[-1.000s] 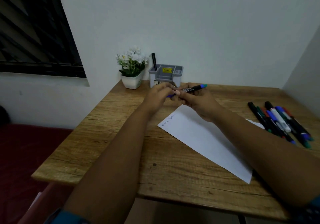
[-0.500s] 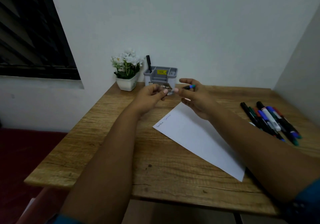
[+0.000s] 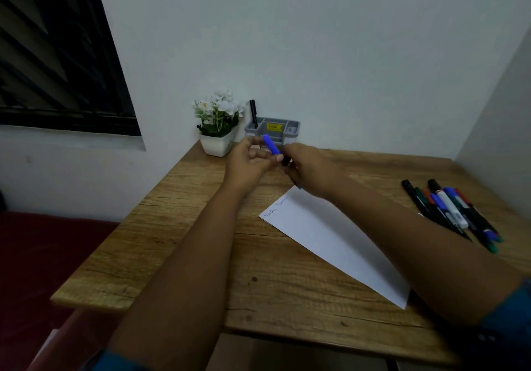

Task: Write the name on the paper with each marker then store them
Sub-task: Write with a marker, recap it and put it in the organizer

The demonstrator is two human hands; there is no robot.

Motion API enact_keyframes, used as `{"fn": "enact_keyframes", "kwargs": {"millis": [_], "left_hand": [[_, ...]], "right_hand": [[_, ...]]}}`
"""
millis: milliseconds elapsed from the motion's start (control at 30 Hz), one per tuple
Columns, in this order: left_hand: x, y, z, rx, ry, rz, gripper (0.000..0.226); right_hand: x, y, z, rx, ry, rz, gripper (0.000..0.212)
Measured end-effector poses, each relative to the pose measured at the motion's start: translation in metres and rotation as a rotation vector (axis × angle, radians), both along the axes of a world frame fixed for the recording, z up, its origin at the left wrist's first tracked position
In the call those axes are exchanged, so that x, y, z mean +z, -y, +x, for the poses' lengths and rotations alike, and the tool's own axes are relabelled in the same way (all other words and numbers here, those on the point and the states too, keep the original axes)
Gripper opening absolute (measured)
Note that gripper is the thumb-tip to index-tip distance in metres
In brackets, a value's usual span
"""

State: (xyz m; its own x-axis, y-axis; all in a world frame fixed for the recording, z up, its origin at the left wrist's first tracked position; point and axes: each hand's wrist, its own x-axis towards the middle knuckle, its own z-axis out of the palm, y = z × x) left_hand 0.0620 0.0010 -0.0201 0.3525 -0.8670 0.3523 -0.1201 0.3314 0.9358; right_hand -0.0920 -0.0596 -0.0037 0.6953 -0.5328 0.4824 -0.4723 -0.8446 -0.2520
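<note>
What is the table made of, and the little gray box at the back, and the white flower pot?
The table looks like wood or a wood-print board with a matte finish: brown grain lines and dark knots show. The gray organizer looks like molded plastic, with even color and thin smooth walls. The flower pot is smooth and white, perhaps glazed ceramic or plastic; the view cannot settle which.

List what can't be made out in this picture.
- Marker body, head view: mostly hidden inside the right hand; tip unseen.
- Blue cap: left hand's grip covers its lower end.
- Writing on the paper: too small to read surely.
- Yellow label on the gray organizer: too small.
</note>
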Motion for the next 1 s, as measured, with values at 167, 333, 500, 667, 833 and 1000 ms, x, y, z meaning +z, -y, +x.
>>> {"fn": "enact_keyframes", "kwargs": {"millis": [167, 333, 500, 667, 833, 1000], "left_hand": [[-0.015, 0.015, -0.002, 0.015, -0.146, -0.081, 0.039], [-0.034, 0.03, 0.002, 0.205, -0.062, -0.043, 0.026], [-0.046, 0.041, 0.0, 0.207, -0.013, -0.033, 0.013], [-0.048, 0.043, 0.004, 0.224, -0.064, -0.036, 0.013], [-0.052, 0.044, 0.003, 0.212, -0.006, -0.032, 0.016], [-0.053, 0.045, 0.004, 0.204, -0.002, -0.025, 0.016]], "right_hand": [[0.017, 0.032, 0.012, -0.058, 0.208, 0.142, 0.085], [0.048, 0.082, 0.011, -0.188, 0.495, 0.174, 0.086], [0.052, 0.124, 0.025, -0.233, 0.701, 0.142, 0.064], [0.032, 0.154, 0.05, -0.294, 0.445, 0.166, 0.054], [0.017, 0.172, 0.063, -0.335, 0.278, 0.164, 0.05], [0.024, 0.184, 0.061, -0.379, 0.142, 0.133, 0.06]]}}
